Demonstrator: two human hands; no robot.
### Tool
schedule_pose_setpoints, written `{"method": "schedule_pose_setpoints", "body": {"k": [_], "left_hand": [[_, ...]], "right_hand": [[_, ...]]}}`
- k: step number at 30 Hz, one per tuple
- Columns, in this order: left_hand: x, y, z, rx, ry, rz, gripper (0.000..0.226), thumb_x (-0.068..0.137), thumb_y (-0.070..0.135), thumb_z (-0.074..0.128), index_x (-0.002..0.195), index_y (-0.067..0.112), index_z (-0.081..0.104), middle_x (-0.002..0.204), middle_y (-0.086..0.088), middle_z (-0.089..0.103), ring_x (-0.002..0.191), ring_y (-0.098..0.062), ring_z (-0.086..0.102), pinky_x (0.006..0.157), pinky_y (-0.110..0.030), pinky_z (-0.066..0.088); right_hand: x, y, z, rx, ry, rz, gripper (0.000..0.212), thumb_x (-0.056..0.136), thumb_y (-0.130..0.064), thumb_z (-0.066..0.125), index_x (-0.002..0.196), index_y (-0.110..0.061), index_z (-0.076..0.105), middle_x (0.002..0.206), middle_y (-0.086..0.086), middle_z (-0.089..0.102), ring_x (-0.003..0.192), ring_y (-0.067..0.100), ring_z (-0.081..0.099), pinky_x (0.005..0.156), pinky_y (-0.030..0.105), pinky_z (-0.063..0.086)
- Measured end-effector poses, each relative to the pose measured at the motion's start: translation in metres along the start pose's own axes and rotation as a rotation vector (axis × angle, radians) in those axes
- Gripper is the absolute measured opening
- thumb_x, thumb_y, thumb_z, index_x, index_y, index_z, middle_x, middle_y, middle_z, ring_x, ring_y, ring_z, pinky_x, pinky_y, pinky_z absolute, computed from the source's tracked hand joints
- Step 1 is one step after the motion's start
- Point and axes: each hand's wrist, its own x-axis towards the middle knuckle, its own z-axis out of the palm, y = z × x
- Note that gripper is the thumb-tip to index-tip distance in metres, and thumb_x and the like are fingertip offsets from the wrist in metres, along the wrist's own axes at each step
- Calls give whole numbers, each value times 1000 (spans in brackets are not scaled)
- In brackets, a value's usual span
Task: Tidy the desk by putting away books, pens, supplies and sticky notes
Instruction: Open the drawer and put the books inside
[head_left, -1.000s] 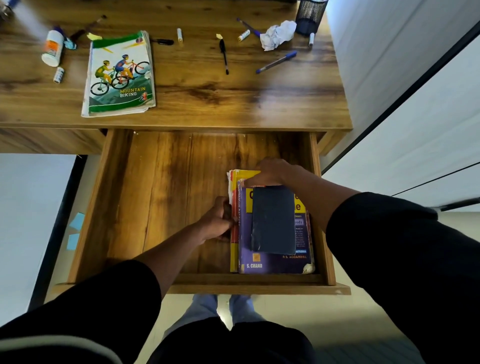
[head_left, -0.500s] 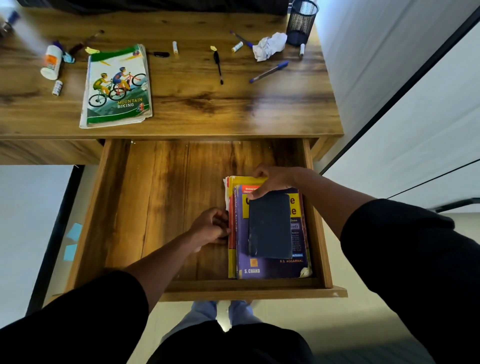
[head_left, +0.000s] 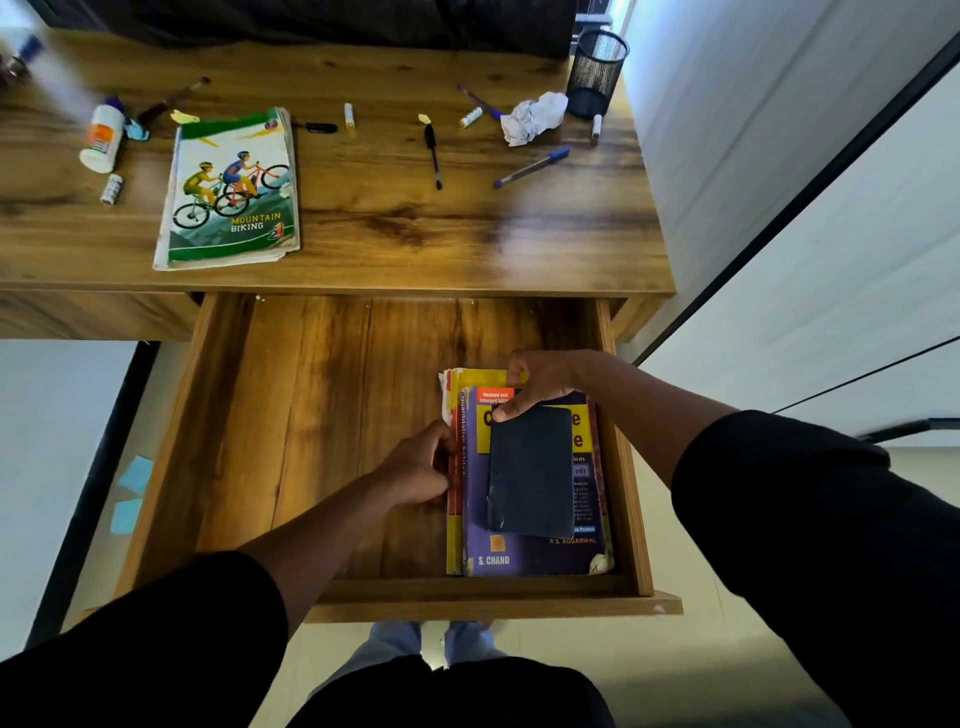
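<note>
A stack of books lies in the right half of the open wooden drawer (head_left: 322, 415): a purple book (head_left: 519, 556) over a yellow one, with a small dark notebook (head_left: 530, 473) on top. My left hand (head_left: 418, 467) presses against the stack's left spines, fingers curled. My right hand (head_left: 540, 382) rests at the stack's far end, thumb on the dark notebook's top edge. On the desk above lie the Mountain Biking book (head_left: 231, 192), a black pen (head_left: 432, 156), a blue pen (head_left: 530, 167), a glue bottle (head_left: 102, 137) and small sticky notes (head_left: 425, 119).
A black mesh pen holder (head_left: 596, 70) stands at the desk's back right, with crumpled paper (head_left: 532, 118) beside it. Small caps and markers lie scattered along the back. Blue sticky notes (head_left: 132, 488) lie on the floor left of the drawer. A white wall is at the right.
The view has tilted, showing more of the desk. Both hands stay at the book stack; my right thumb has slid onto the dark notebook's top edge.
</note>
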Motion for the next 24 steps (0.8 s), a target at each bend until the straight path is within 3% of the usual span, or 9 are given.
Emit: {"method": "schedule_pose_setpoints", "body": {"k": [4, 7, 12, 18, 21, 24], "left_hand": [[-6, -3, -9, -146, -103, 41, 48, 83, 12, 81, 114, 31, 51, 123, -1, 59, 106, -19, 65, 70, -31, 62], [-5, -2, -4, -9, -99, 80, 56, 79, 26, 85, 118, 38, 46, 126, 5, 59, 113, -16, 61, 85, -36, 60], [-4, 0, -3, 30, -84, 94, 59, 79, 30, 86, 121, 37, 45, 121, 9, 59, 111, -14, 60, 87, -33, 59], [-5, 2, -10, 129, -53, 141, 63, 74, 37, 88, 124, 35, 50, 122, 10, 62, 108, -11, 61, 90, -37, 58], [-7, 6, -40, 206, 42, 239, 53, 80, 37, 82, 125, 31, 54, 112, 9, 66, 100, -9, 65, 86, -38, 59], [-11, -2, -97, 265, 283, 285, 30, 91, 38, 71, 118, 30, 61, 105, 10, 68, 98, -10, 67, 84, -33, 57]], "right_hand": [[-2, -1, 0, -26, 12, -19, 77, 70, -67, 81, 127, -24, 52, 136, 0, 51, 113, 21, 50, 89, 38, 45], [-2, 0, 2, -20, 16, -35, 77, 72, -67, 81, 128, -23, 53, 139, 0, 50, 113, 20, 47, 93, 39, 43], [-3, -1, -2, -43, 21, -52, 73, 74, -64, 80, 127, -21, 54, 138, 1, 52, 112, 18, 47, 92, 36, 42], [-1, -39, -27, -353, -149, -5, 85, 72, -72, 77, 136, -19, 56, 139, -1, 53, 124, 25, 52, 93, 36, 44], [7, -81, -48, -387, -148, -35, 72, 78, -68, 75, 128, -18, 64, 126, 3, 65, 110, 20, 62, 92, 38, 53], [23, -129, -65, -62, -41, -127, 47, 90, -48, 74, 116, -9, 68, 106, 9, 76, 91, 21, 75, 87, 40, 62]]}}
